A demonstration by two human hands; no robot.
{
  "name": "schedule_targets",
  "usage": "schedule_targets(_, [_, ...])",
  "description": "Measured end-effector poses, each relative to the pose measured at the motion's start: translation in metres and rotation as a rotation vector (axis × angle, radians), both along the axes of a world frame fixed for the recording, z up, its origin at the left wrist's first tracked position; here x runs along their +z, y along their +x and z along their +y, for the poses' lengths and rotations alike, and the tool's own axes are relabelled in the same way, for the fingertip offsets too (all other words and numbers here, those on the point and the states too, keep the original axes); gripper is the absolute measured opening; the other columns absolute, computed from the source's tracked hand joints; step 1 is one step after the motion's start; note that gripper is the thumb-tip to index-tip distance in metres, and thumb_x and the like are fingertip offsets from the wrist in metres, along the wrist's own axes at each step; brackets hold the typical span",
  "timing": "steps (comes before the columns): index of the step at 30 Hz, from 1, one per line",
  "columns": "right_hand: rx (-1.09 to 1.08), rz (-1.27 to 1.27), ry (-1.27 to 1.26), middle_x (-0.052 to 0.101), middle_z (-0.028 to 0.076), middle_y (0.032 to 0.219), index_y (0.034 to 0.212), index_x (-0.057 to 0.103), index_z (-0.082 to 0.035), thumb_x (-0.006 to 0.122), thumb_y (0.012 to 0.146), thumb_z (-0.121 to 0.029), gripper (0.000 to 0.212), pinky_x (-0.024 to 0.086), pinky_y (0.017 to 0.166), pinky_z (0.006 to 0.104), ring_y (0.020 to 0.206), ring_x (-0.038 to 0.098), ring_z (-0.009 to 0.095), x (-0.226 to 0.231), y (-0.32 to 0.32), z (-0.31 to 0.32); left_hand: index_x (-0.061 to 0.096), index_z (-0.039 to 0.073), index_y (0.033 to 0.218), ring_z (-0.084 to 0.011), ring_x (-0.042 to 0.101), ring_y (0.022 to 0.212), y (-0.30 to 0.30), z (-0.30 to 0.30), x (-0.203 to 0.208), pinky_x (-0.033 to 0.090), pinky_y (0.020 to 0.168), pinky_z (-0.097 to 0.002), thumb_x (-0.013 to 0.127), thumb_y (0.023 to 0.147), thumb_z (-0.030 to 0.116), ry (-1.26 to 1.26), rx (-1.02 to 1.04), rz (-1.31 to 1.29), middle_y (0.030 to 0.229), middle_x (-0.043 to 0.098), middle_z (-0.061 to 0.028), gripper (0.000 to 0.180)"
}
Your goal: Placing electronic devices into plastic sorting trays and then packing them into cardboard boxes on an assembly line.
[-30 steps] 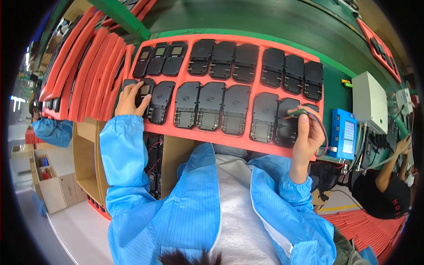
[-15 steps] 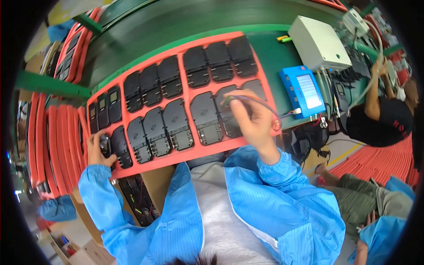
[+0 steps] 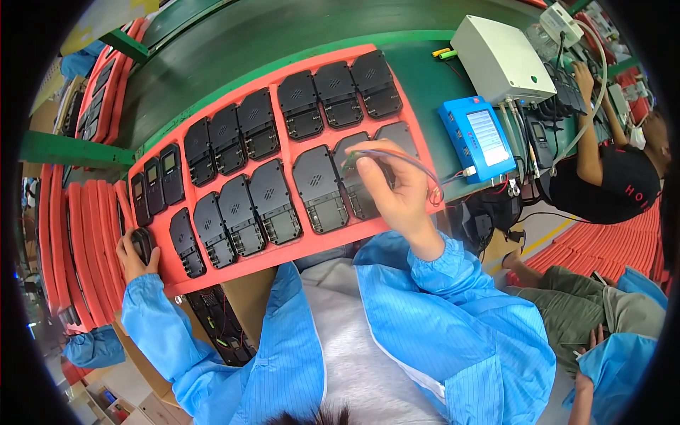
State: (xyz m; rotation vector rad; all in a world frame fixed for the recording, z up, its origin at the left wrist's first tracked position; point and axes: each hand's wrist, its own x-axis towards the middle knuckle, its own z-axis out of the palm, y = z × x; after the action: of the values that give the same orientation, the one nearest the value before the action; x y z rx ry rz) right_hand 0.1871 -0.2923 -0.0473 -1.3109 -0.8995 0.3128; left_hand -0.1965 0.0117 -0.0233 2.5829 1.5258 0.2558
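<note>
My left hand (image 3: 132,259) is closed round a small black handheld device (image 3: 144,244) at the left edge of a red foam tray (image 3: 244,272). My right hand (image 3: 398,190) pinches a small green piece (image 3: 350,162) with thin wires (image 3: 414,160), which curve back past the hand toward a blue meter box (image 3: 479,138) with a lit screen. That hand hovers over the tray's right half, hiding part of a black housing (image 3: 363,195). Several black housings (image 3: 273,198) with speaker slots and metal contacts lie in rows. Devices with small screens (image 3: 171,170) lie at the tray's upper left.
A beige metal box (image 3: 503,60) with cables stands behind the meter. Red foam trays (image 3: 85,248) stand stacked on edge at the left. Green shelf posts (image 3: 74,149) cross there. A person in a black shirt (image 3: 602,191) works at the right. A cardboard box (image 3: 248,294) stands below the tray.
My left hand has moved left with the black device, from beside the front-left housing to the tray's edge. The view has shifted slightly; my right hand still pinches the green piece over the tray.
</note>
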Motion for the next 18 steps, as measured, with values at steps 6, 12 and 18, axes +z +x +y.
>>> schedule_targets(6, [0.021, -0.018, -0.001, 0.061, 0.01, 0.095, 0.102, 0.059, 0.006, 0.051, 0.09, -0.004, 0.017, 0.048, 0.075, 0.0251, 0.085, 0.06, 0.014, 0.005, 0.0, -0.001, 0.036, 0.003, 0.133, -0.0252, 0.038, 0.122, 0.057, -0.02, 0.035, 0.031, 0.102, -0.036, 0.068, 0.075, 0.026, -0.205, -0.12, -0.751, 0.13, 0.041, -0.0148, 0.07])
schedule_targets(12, [-0.021, 0.05, -0.005, 0.062, 0.011, 0.096, 0.105, 0.057, 0.007, 0.051, 0.091, -0.006, 0.02, 0.048, 0.077, 0.0271, 0.085, 0.061, 0.016, -0.002, -0.002, -0.002, 0.035, 0.011, 0.132, -0.022, 0.041, 0.116, 0.227, -0.122, 0.011, 0.033, 0.098, -0.0332, 0.068, 0.071, 0.02, -0.76, -0.571, -0.841, 0.123, 0.042, -0.009, 0.07])
schedule_targets(18, [-0.106, 0.254, 0.143, 0.062, 0.012, 0.095, 0.107, 0.055, 0.006, 0.049, 0.093, -0.009, 0.022, 0.049, 0.077, 0.0291, 0.085, 0.061, 0.017, -0.001, -0.002, -0.001, 0.035, 0.009, 0.128, -0.0195, 0.041, 0.118, 0.294, -0.152, -0.01, 0.032, 0.099, -0.0309, 0.064, 0.073, 0.005, -0.96, -0.773, -0.946, 0.124, 0.044, -0.0084, 0.062])
